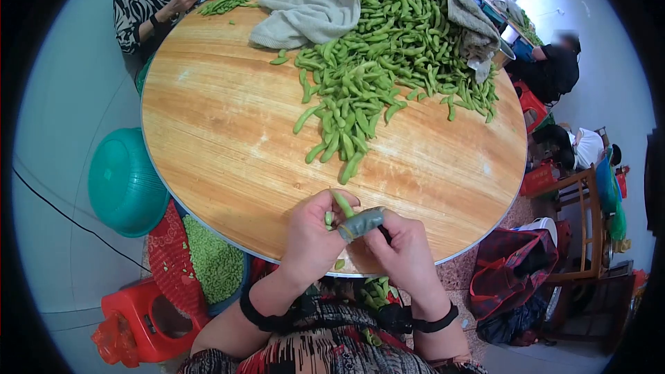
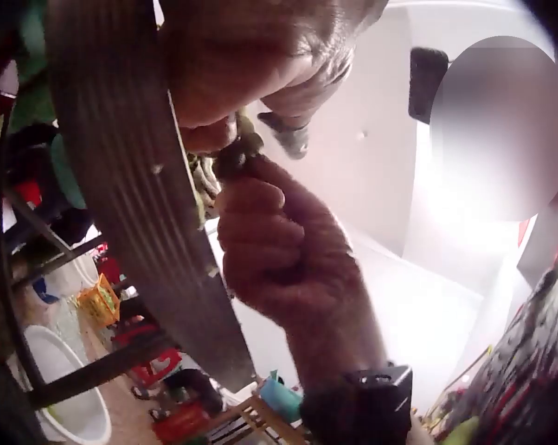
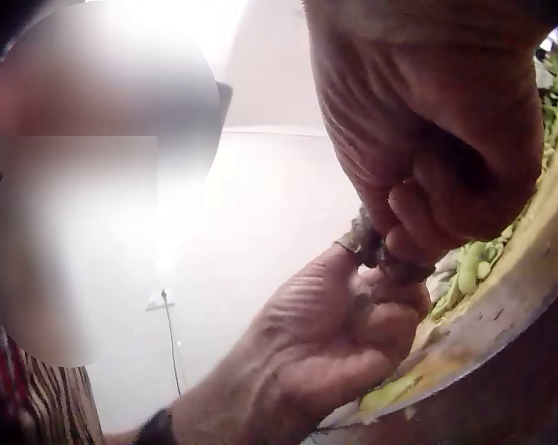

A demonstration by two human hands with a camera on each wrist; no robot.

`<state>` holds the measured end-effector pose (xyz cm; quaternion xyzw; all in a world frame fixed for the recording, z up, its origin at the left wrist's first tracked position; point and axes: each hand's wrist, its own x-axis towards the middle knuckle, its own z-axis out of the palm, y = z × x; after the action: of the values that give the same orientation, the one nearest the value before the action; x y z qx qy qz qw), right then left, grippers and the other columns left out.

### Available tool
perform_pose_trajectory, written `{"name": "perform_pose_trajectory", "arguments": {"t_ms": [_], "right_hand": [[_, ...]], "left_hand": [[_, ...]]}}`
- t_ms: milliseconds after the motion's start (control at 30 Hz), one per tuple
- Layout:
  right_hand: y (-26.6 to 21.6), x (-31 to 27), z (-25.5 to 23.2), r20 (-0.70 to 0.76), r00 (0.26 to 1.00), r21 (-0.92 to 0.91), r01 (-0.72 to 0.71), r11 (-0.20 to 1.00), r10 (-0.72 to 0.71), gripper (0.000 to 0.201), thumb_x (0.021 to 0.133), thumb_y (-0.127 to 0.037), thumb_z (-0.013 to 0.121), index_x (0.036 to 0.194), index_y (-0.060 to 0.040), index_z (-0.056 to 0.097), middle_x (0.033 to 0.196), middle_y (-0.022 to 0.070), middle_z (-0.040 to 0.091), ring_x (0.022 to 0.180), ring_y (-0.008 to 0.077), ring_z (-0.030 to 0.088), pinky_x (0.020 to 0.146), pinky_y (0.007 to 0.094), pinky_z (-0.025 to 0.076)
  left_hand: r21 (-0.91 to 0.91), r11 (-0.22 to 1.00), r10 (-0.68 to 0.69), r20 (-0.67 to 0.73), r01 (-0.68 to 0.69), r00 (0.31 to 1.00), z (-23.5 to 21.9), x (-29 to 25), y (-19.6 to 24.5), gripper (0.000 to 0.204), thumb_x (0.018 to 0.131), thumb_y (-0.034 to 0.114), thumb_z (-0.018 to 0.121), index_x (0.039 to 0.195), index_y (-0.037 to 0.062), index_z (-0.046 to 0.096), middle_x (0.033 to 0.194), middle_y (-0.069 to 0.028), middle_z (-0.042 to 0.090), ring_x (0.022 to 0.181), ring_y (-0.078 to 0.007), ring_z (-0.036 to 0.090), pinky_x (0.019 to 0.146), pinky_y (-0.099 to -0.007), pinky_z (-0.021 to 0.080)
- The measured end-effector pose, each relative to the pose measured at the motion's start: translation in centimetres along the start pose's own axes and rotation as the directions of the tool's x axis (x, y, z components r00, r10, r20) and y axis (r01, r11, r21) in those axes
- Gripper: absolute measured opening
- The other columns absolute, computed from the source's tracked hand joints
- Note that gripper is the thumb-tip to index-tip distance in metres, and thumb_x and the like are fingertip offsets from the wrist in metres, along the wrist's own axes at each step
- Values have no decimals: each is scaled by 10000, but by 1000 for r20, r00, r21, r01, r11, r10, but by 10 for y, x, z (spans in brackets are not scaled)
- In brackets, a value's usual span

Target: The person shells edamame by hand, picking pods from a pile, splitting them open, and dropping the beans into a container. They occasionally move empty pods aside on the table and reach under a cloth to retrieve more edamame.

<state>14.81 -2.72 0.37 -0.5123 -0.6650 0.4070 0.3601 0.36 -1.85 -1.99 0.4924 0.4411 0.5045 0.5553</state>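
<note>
Over the near edge of the round table (image 1: 215,131), my two hands meet around a green soybean pod (image 1: 341,202). The left hand (image 1: 310,237) holds the pod upright in its curled fingers, and its thumb wears a grey cover (image 1: 364,221) with a yellowish band. Small green pieces (image 1: 328,219) show by the left fingers. My right hand (image 1: 405,246) has its fingers curled, with thumb and forefinger pinching at the pod beside the covered thumb; in the left wrist view this right hand (image 2: 269,232) pinches it from below. Part of the pod is hidden behind the fingers.
A large heap of soybean pods (image 1: 395,21) spreads across the table, partly under a grey cloth (image 1: 312,10). At lower left stand a tub of shelled beans (image 1: 211,256), a green basin (image 1: 125,180) and a red stool (image 1: 142,325). Another person (image 1: 156,0) sits across the table.
</note>
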Motion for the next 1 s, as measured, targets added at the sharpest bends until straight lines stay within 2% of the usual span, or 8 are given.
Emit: {"name": "perform_pose_trajectory", "arguments": {"t_ms": [167, 233, 333, 433, 567, 700, 767, 1000], "right_hand": [[3, 8, -2, -11, 991, 85, -134, 987, 135, 143, 855, -104, 549, 795, 26, 556, 548, 49, 480, 523, 70, 408, 486, 229, 365], [-2, 13, -7, 105, 955, 353, -296, 888, 277, 186, 870, -133, 541, 789, 32, 565, 557, 39, 495, 526, 65, 426, 485, 228, 368], [1, 16, -12, 211, 912, 356, -406, 842, 351, 219, 881, -158, 535, 788, 37, 576, 586, 18, 524, 542, 61, 455, 492, 226, 381], [0, 18, -15, 41, 982, 31, -187, 982, 186, 219, 875, -169, 550, 811, 36, 591, 634, 12, 563, 561, 59, 475, 502, 231, 397], [-7, 27, -16, -20, 994, 8, -112, 994, 112, 193, 858, -154, 581, 843, 37, 603, 665, 16, 588, 585, 56, 490, 529, 230, 416], [7, 31, -18, 128, 990, 223, -84, 971, 56, 164, 827, -116, 623, 901, 29, 604, 733, 2, 605, 623, 44, 494, 562, 216, 423], [9, 30, -18, 160, 985, 352, -116, 929, 62, 166, 820, -103, 631, 920, 25, 599, 751, -12, 601, 642, 38, 495, 576, 210, 424], [9, 20, 1, 42, 997, 398, -80, 914, 68, 108, 834, -61, 595, 912, 11, 576, 724, -33, 559, 641, 22, 479, 556, 186, 396]], "left_hand": [[-92, 995, -29, -2, 29, 1000, -3, 4, -4, 383, 771, -46, 610, 1140, -37, 508, 810, 9, 552, 726, -57, 527, 642, -181, 432], [-197, 977, -82, 20, 85, 996, -4, 4, -4, 418, 775, -57, 593, 1179, -32, 488, 814, 9, 552, 723, -61, 528, 637, -186, 434], [-333, 921, -182, 94, 204, 979, -9, 4, 5, 487, 780, -84, 550, 1249, -10, 447, 831, 6, 549, 713, -67, 527, 631, -193, 434], [-289, 931, -198, 110, 222, 974, -6, 3, 9, 535, 786, -98, 509, 1298, 26, 414, 858, -2, 539, 701, -66, 515, 617, -188, 421], [105, 994, -10, 136, -4, 991, 0, 1, 4, 561, 805, -91, 455, 1338, 63, 377, 906, -6, 521, 701, -59, 483, 582, -172, 382], [-62, 997, -27, 268, 45, 963, -8, 5, 4, 541, 839, -50, 460, 1354, 83, 360, 936, 3, 519, 706, -61, 463, 543, -163, 345], [-439, 796, -221, 430, 416, 875, -13, 5, 6, 521, 865, -15, 471, 1361, 85, 349, 955, 13, 521, 698, -62, 444, 517, -150, 307], [-651, 489, -308, 494, 581, 813, -12, 7, 12, 448, 884, 2, 448, 1326, 51, 394, 867, 14, 529, 618, -40, 411, 455, -150, 251]]}}
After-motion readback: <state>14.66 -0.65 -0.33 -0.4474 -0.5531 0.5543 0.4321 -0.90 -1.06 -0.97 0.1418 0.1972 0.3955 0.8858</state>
